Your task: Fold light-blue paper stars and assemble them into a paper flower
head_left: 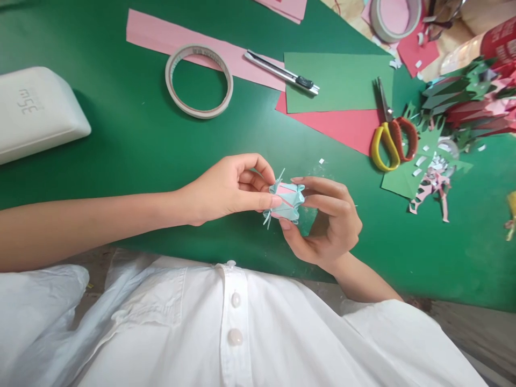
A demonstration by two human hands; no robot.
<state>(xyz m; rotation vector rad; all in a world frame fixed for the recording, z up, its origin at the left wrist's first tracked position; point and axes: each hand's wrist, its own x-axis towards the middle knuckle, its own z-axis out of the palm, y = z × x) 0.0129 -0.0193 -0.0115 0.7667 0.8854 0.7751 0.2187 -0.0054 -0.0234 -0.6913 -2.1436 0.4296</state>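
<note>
A small paper lantern in pale blue and pink lies on its side between my two hands, just above the green table. My left hand pinches its left end, the thumb on the near face and the fingers partly hidden behind. At the other end, my right hand curves round the lantern's flared rim, thumb below and fingertips above, closed lightly on it. Narrow strips stick out at the lantern's left end, and curled tabs line the right one.
Beyond my hands lie a tape roll, a utility knife, pink paper, green card, red paper and scissors. Paper scraps and finished-looking cut-paper pieces crowd the right. A white power bank sits left.
</note>
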